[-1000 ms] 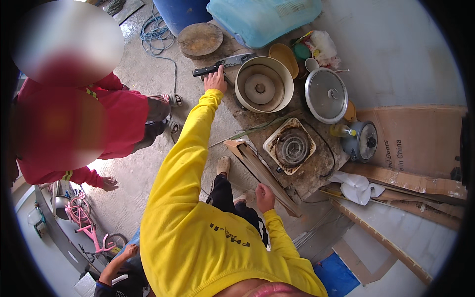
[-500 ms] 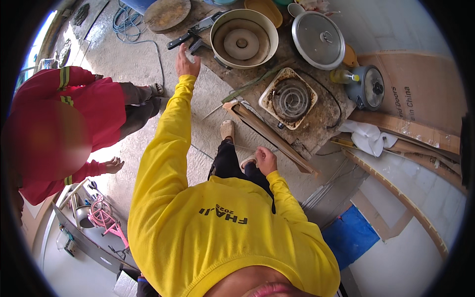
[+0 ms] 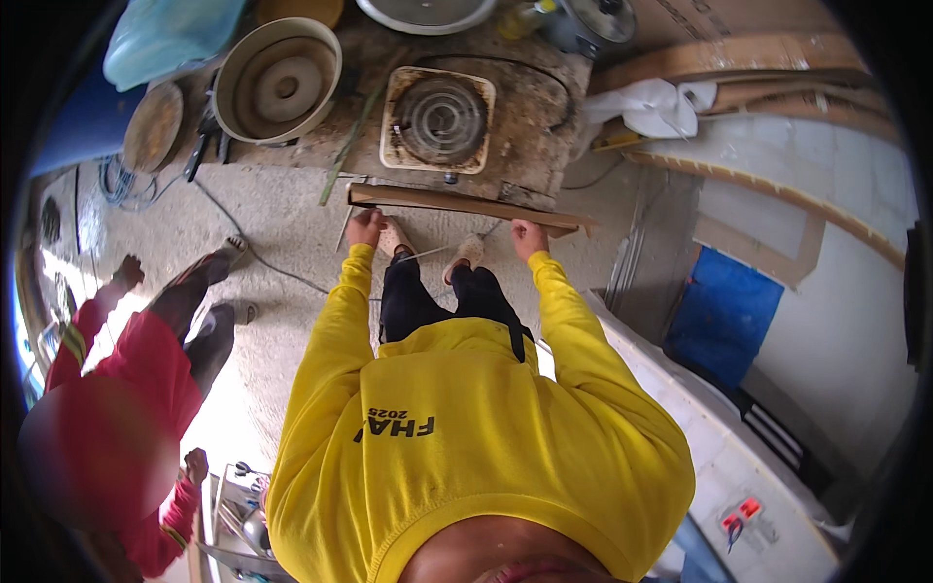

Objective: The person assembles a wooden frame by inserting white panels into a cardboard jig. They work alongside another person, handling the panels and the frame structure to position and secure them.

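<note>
My left hand [image 3: 365,227] is closed, its fingers bent in, just below the left end of a long brown cardboard strip [image 3: 457,202] along the table's front edge. My right hand [image 3: 530,237] is closed too, beneath the strip's right part. Whether either hand touches the strip, or holds anything small, I cannot make out. Behind the strip, an electric coil stove [image 3: 439,120] with a stained white body sits on the worn table [image 3: 530,146]. A round cream pan [image 3: 330,83] stands left of the stove, beside a black-handled knife [image 3: 198,151].
A person in red [image 3: 146,360] stands at my left. Cables [image 3: 253,248] run over the floor. A round wooden board [image 3: 154,126], a blue-green container [image 3: 170,39] and a steel lid [image 3: 428,12] lie beyond. A grey pot [image 3: 595,24] and white plastic [image 3: 661,109] are at right.
My left hand has come back from near the knife and pan to the strip's left end. My right hand has moved up to its right part. My view has turned toward the table.
</note>
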`<state>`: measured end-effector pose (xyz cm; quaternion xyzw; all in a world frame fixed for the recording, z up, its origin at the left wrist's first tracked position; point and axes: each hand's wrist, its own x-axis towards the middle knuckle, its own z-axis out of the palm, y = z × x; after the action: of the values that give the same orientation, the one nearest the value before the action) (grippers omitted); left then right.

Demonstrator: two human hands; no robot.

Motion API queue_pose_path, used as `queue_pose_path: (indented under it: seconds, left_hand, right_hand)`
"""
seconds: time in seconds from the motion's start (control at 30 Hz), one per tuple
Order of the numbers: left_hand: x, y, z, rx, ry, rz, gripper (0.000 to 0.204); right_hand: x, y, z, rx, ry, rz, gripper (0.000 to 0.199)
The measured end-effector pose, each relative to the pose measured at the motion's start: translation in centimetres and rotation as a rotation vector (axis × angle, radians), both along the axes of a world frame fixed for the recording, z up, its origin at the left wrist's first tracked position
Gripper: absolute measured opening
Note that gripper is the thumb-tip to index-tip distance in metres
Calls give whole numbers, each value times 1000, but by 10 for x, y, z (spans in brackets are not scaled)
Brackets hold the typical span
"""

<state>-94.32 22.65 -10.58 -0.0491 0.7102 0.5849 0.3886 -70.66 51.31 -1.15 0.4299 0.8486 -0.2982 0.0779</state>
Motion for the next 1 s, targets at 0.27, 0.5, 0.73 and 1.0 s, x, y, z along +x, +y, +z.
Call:
queue_pose_path:
  seconds: [0.27, 0.5, 0.73, 1.0]
  left_hand:
    - [-15, 20, 28, -120, 91, 339, 29]
    - [-16, 22, 13, -639, 588, 66, 35]
    - [-3, 41, 23, -883, 637, -5, 39]
    - [-9, 33, -20, -710, 750, -176, 39]
  right_hand:
    - [55, 48, -10, 163, -138, -368, 15]
    - [102, 78, -63, 221, 67, -756, 20]
    - [112, 83, -77, 395, 186, -700, 30]
    - [128, 71, -87, 170, 367, -954, 32]
